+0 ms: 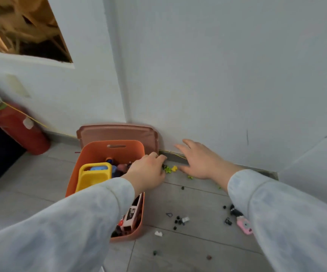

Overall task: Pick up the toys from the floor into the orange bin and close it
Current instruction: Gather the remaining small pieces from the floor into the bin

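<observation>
Floor point(188, 242) of grey tiles, meeting white walls at a corner behind the orange bin point(101, 154). No legible writing anywhere. Bin part filled: yellow toy point(94, 176), blue piece, toy vehicle point(132, 213). Lid point(117, 132) propped against the wall behind the bin. Red fire extinguisher point(19, 128) well left of the bin. Left hand point(148, 171) just right of the bin's rim, fingers curled onto small green and yellow pieces point(170, 169). Right hand point(200, 160) further right, fingers spread, holding nothing. Scattered black beads point(178, 220) and pink toy point(245, 225) right of the bin.
</observation>
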Available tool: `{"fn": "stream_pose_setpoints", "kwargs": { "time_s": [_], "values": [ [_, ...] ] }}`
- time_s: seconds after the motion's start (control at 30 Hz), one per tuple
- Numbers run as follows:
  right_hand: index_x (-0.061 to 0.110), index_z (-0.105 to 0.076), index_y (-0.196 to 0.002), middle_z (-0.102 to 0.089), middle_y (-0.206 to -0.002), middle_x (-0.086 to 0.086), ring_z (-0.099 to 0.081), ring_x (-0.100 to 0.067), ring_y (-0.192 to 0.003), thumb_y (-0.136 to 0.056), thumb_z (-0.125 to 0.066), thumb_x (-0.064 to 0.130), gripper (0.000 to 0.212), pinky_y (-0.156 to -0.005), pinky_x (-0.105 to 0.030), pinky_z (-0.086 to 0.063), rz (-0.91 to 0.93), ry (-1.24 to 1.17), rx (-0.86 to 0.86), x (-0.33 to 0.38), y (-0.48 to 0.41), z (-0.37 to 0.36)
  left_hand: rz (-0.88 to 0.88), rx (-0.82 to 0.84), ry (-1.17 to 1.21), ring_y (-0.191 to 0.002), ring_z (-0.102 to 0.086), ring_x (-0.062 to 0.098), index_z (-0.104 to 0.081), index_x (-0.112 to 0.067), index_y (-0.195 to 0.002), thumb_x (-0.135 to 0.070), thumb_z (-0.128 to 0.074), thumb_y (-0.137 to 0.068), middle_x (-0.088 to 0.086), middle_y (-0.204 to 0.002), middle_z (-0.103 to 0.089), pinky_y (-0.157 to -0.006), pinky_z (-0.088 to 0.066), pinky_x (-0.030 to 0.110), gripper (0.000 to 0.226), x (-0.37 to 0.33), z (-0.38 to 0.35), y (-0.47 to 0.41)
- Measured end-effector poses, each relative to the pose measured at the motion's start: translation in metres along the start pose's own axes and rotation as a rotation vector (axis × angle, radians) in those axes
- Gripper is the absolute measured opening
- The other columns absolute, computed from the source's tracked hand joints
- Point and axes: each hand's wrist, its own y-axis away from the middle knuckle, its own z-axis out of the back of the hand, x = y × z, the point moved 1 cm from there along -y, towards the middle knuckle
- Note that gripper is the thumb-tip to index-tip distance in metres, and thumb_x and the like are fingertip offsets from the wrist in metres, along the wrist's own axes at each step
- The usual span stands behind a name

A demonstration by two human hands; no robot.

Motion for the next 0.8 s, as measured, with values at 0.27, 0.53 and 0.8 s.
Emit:
{"fn": "stream_pose_setpoints", "kwargs": {
  "time_s": [0.27, 0.53, 0.8],
  "values": [
    [0.029, -0.020, -0.155, -0.021, -0.160, -0.011, -0.032, -0.035, -0.143, -0.089, -0.056, 0.057, 0.080, -0.112, -0.052, -0.035, -0.147, -0.041, 0.084, -0.074, 0.031, -0.082, 0.098, 0.129, 0.015, -0.124, -0.043, 0.039, -0.036, -0.023, -0.145, -0.037, -0.046, -0.091, 0.012, -0.137, -0.041, -0.101, -0.043, 0.050, 0.057, -0.047, -0.077, -0.055],
    [0.032, -0.017, -0.155, -0.019, -0.160, -0.010, -0.028, -0.034, -0.144, -0.089, -0.055, 0.062, 0.082, -0.111, -0.054, -0.036, -0.403, -0.198, 0.212, -0.152, 0.042, -0.196, 0.257, 0.218, 0.054, -0.131, -0.036, 0.050, -0.015, -0.025, -0.155, -0.043, -0.049, -0.092, 0.017, -0.151, -0.024, -0.108, -0.037, 0.052, 0.074, -0.046, -0.180, -0.122],
    [0.038, -0.007, -0.155, -0.006, -0.162, -0.010, -0.013, -0.037, -0.148, -0.081, -0.062, 0.067, 0.097, -0.110, -0.060, -0.035, -0.557, -0.325, 0.057, -0.194, 0.017, -0.254, 0.502, 0.038, 0.103, -0.141, -0.010, 0.057, -0.012, -0.030, -0.155, -0.056, -0.050, -0.088, 0.021, -0.156, -0.013, -0.115, -0.016, 0.060, 0.081, -0.013, -0.234, -0.178]
  ]
}}
